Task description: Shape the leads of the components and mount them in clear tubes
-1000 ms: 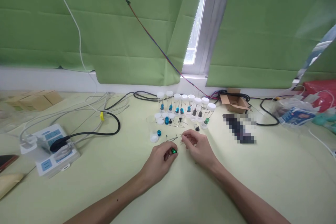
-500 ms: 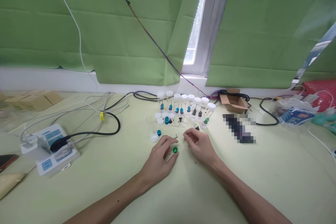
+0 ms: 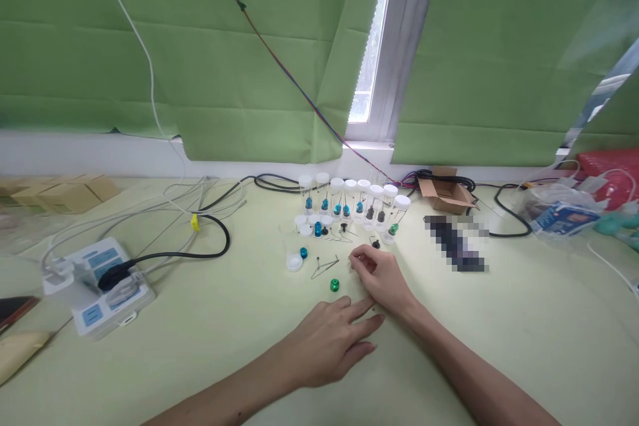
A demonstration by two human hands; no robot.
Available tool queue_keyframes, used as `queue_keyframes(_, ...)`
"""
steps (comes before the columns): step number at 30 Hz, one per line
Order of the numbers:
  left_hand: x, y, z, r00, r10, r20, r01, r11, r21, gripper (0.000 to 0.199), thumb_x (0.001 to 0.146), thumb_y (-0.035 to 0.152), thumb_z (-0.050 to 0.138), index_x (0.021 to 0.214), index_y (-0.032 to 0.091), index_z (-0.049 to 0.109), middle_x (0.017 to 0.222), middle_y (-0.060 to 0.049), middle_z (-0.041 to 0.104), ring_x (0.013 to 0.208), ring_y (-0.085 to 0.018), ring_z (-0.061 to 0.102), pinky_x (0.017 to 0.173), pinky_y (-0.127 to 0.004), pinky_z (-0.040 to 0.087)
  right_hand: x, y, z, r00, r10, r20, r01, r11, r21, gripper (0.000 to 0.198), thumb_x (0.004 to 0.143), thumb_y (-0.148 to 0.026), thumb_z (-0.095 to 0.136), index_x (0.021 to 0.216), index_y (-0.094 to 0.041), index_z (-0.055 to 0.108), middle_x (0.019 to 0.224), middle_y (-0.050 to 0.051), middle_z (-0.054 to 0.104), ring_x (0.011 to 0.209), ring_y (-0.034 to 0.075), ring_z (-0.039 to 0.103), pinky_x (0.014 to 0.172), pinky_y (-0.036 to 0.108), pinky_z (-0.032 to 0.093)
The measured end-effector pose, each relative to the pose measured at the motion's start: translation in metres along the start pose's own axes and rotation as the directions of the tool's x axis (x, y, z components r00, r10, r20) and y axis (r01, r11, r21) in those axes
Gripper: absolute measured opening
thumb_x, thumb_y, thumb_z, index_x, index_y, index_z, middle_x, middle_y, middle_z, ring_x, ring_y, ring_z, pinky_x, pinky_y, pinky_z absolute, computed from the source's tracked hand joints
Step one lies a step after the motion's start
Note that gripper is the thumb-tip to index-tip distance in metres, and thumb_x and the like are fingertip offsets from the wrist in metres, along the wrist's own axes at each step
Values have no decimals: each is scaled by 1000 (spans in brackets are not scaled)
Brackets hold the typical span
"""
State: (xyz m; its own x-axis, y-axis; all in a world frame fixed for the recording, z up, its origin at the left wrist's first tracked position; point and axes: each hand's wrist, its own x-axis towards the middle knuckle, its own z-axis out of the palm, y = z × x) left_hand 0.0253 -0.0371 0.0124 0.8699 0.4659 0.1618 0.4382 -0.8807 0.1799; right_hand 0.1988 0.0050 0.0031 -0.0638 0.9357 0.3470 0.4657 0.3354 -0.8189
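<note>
My left hand (image 3: pixel 334 339) lies palm down low over the table, its fingers stretched to the right and apart. Its fingertips are beside a tiny dark speck (image 3: pixel 373 309) and close under my right wrist. My right hand (image 3: pixel 382 276) has thumb and forefinger pinched together; whatever they hold is too small to make out. A green metal knob-like part (image 3: pixel 335 285) rests just above my left hand. Thin bent metal hex keys (image 3: pixel 325 267) lie left of my right fingertips. A small black part (image 3: pixel 376 244) sits behind my right hand, and a blue round part (image 3: pixel 303 253) farther left.
Several clear tubes with white caps (image 3: pixel 350 184) stand in a row at the back, holding blue, black and green parts. An open tube (image 3: pixel 292 246) stands nearer. To the left is a power strip (image 3: pixel 132 299) with cables; a cardboard box (image 3: pixel 446 196) is at back right.
My left hand has moved right and toward me, away from the green part, and its fingers have spread. The hex keys now show uncovered. My right hand has stayed nearly in place.
</note>
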Motion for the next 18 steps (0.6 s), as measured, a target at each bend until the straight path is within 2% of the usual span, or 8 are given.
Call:
queue_keyframes(8,1,0,4,1000,-9,0,9,1000,7,43,99,32,44,140,23,46,139,-1,60,85,-23,60,63,-34,46,-1,-1,2,1000,12,19,-12,1000,17,14,89,-24,53,82,-18,63,70,2,67,61,15,58,59,26,45)
queue_keyframes(15,-2,-12,15,995,20,-98,-27,997,-69,30,100,17,40,119,21,63,126,-3,69,76,-19,59,66,-31,46,0,-2,0,1000,8,23,-8,1000,12,14,90,-27,54,85,-18,64,70,2,65,59,15,56,56,25,43)
queue_keyframes(18,-4,-17,18,990,54,-132,-59,997,-41,30,96,6,39,106,18,65,107,-4,75,70,-18,54,61,-29,43,-1,-2,-1,1000,-3,27,2,1000,8,14,90,-27,54,85,-18,64,70,1,65,59,14,54,56,25,42)
